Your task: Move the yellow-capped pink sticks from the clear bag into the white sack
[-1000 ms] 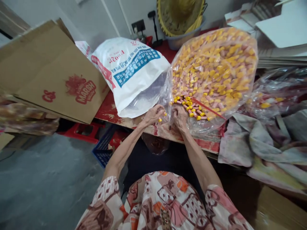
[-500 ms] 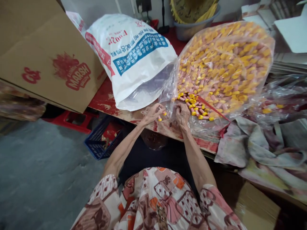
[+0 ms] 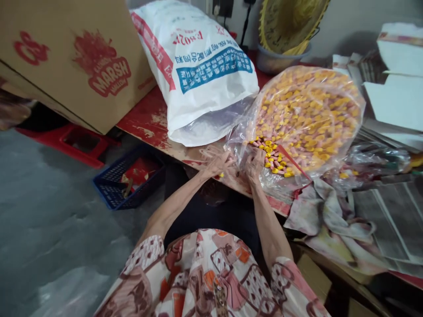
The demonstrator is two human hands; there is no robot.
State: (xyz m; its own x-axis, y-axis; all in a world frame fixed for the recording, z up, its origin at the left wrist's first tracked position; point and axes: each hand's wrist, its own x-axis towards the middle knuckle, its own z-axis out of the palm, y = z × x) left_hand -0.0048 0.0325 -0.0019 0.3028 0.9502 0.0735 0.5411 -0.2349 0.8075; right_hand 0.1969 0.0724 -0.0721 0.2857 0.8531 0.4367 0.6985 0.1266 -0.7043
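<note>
A large clear plastic bag full of small pink pieces with yellow caps lies on the red, worn table. Some loose pieces spill at its mouth. My right hand is at the bag's mouth beside them, fingers curled; what it grips is hidden. My left hand is closed near the table edge, just left of the bag's mouth, its fingertips too small and blurred to show what they hold. A yellow bit shows below it. A white printed sack with a clear liner lies behind my left hand.
At the left stands a large cardboard box, with a red stool and a blue basket below. Crumpled cloth hangs at the right table edge. Behind are a basin and stacked white card.
My left hand has moved right, closer to my right hand, and its fingers have closed. The view has shifted, so the box and basket sit differently. My right hand stays by the loose pieces.
</note>
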